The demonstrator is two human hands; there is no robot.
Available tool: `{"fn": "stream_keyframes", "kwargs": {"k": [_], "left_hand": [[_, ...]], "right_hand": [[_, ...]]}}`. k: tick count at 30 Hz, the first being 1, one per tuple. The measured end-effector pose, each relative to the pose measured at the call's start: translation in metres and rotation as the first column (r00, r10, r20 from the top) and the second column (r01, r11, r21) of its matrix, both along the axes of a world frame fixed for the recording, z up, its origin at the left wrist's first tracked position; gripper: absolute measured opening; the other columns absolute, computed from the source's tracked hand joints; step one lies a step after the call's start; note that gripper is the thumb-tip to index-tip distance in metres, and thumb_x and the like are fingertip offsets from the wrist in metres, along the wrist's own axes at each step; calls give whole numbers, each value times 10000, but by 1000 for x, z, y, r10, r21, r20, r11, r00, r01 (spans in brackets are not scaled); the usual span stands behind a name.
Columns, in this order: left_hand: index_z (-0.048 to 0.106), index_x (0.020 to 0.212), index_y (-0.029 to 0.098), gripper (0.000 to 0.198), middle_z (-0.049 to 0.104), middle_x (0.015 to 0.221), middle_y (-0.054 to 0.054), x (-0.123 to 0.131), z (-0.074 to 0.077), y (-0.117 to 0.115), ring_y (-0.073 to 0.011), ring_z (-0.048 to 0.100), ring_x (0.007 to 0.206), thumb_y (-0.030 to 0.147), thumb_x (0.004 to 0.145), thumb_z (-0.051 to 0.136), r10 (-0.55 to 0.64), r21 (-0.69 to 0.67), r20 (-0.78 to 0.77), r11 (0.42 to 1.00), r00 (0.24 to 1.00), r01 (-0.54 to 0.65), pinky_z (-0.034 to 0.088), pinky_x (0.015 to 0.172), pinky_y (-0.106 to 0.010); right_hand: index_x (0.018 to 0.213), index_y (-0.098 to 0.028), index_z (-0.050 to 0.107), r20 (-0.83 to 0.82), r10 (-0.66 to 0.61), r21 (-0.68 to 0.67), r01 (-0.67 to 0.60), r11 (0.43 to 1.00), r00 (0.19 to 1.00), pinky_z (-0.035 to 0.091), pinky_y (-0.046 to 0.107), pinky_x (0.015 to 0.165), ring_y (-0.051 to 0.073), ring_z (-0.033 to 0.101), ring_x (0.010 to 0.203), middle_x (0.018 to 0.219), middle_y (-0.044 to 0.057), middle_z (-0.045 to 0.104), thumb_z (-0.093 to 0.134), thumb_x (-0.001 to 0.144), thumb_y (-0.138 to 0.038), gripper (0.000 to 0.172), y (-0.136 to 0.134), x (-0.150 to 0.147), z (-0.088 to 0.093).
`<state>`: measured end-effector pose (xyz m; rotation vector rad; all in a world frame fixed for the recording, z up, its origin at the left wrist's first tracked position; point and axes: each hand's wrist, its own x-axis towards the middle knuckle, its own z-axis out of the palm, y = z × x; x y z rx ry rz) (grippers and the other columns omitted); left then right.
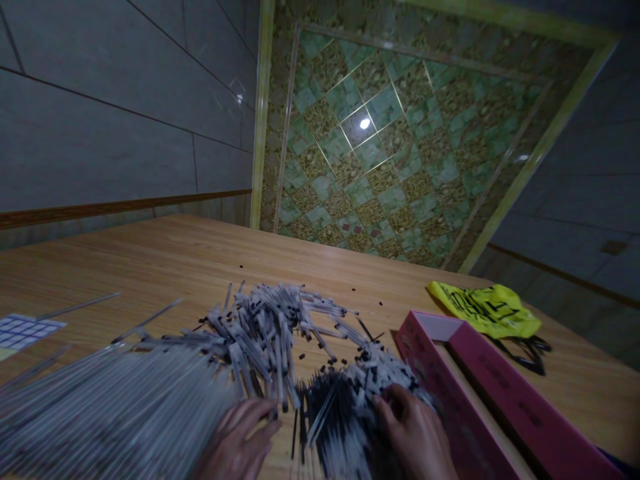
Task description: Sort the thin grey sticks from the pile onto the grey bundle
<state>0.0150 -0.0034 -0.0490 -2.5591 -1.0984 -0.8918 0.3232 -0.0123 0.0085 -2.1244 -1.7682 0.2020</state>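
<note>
My left hand is low in the centre, its fingers closed, with a small dark end showing at the fingertips. Under and beside it spreads a wide bundle of long, thin, pale tubes. My right hand has its thumb and fingers curled together at a heap of short whitish tubes with black ends. What those fingers hold, if anything, is hidden. Between my hands lies a bunch of thin black sticks, partly mixed with pale ones. Ahead of my left hand is another pile of short translucent tubes.
A long pink open box stands to the right on the wooden table. Behind it lies a yellow bag with black lettering and black straps. A gridded card is at far left. Small black bits dot the tabletop.
</note>
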Motion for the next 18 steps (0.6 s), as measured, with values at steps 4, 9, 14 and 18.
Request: {"fn": "stream_keyframes", "kwargs": {"k": [4,9,14,18], "left_hand": [[641,1029,269,320,719,1080,-43,5,-8,-1,-204,659,989,112,754,588,-60,-3,13,998,998,60,557,842,-306],[643,965,267,348,728,1025,-14,8,-12,-1,-185,662,937,50,696,598,-105,-56,28,993,994,107,542,817,-270],[638,907,256,265,723,944,19,14,-19,-1,-175,636,864,91,701,651,-143,-99,88,984,986,151,501,780,-280],[637,796,246,84,711,807,44,21,-28,1,-146,608,747,191,748,679,-177,-90,98,978,979,186,465,693,-260]], "right_hand": [[874,-182,593,42,30,82,-33,996,999,440,319,754,244,647,840,875,91,684,451,850,-271,169,24,30,4],[977,-96,617,72,54,96,-60,994,996,438,372,839,298,614,947,996,172,650,479,810,-195,238,42,39,6],[934,-162,634,15,215,181,-214,960,977,416,321,844,234,587,928,954,94,644,460,865,-202,191,28,-20,10],[776,-219,657,-96,432,100,-423,900,897,395,250,686,167,583,786,810,21,629,479,809,-72,233,11,-87,-6]]}}
